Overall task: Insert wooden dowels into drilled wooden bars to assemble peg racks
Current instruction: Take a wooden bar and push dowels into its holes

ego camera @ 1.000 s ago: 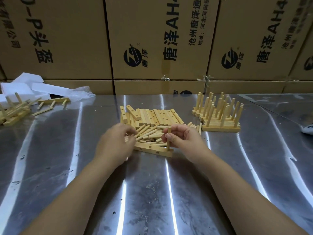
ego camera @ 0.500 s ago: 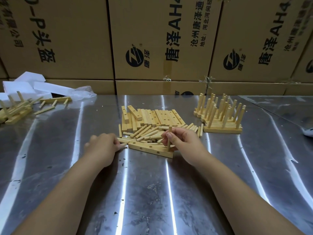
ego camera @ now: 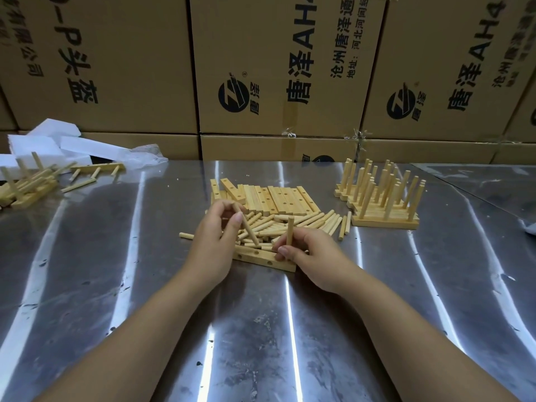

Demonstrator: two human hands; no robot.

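Drilled bar [ego camera: 261, 258] in work lies on the steel table [ego camera: 275, 343], at the near edge of the parts heap, between the two hands. Behind: cartons [ego camera: 116, 68], three full faces in the upper row, slivers at both edges. Finished racks [ego camera: 383, 210] at right, pegs up, several side by side; count not resolvable. A second cluster of racks [ego camera: 29, 190] sits far left, next to white foam pieces [ego camera: 43, 140], about three. Stack of blank bars [ego camera: 278, 198] behind the heap: about a dozen, edges merge. Loose dowels [ego camera: 304, 224]: well over twenty, not countable. Left hand [ego camera: 213, 248] pinches one tilted dowel [ego camera: 248, 228], lower end just above the bar. Right hand [ego camera: 311, 255] pinches one upright dowel [ego camera: 290, 231] near its base, standing at the bar's right end. Two open holes show on the bar's near face. Risks, judged: the tilted dowel enters skew and binds. The bar seems to rest partly on loose dowels, so pressing may rock it off the hole. The upright dowel, if not fully seated, may lean out once released.
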